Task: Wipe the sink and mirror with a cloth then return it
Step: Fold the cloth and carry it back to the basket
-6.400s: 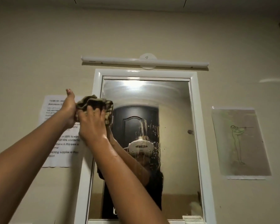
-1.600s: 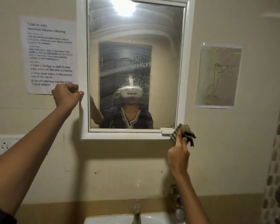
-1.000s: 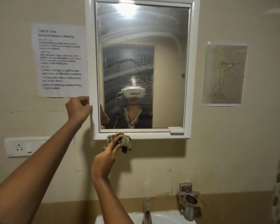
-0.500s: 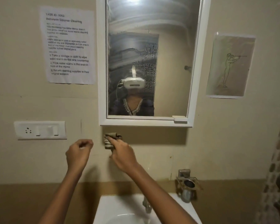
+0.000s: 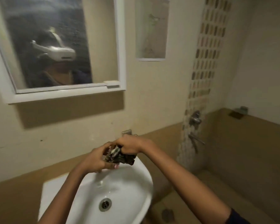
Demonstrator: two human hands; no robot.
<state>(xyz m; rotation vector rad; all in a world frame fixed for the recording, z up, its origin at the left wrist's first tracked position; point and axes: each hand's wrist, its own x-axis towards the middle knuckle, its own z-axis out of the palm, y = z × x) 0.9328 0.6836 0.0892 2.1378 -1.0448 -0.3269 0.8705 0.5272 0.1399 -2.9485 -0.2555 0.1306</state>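
The dark checked cloth (image 5: 120,156) is bunched up between both hands, above the back rim of the white sink (image 5: 132,191). My left hand (image 5: 95,160) grips its left side and my right hand (image 5: 131,145) closes over its top and right side. The white-framed mirror (image 5: 102,46) hangs on the wall at the upper left, streaky in its dark middle. The tap is mostly hidden behind my left hand. The sink's drain (image 5: 105,204) is bare.
A metal holder (image 5: 127,132) sticks out of the wall just behind my right hand. A paper drawing (image 5: 151,28) hangs right of the mirror. Shower fittings (image 5: 194,119) sit on the tiled strip at right, with a low brown ledge below.
Both hands dropped from the wall under the mirror to the sink's back rim. My left hand, empty before, now also grips the cloth. The view swung down and right.
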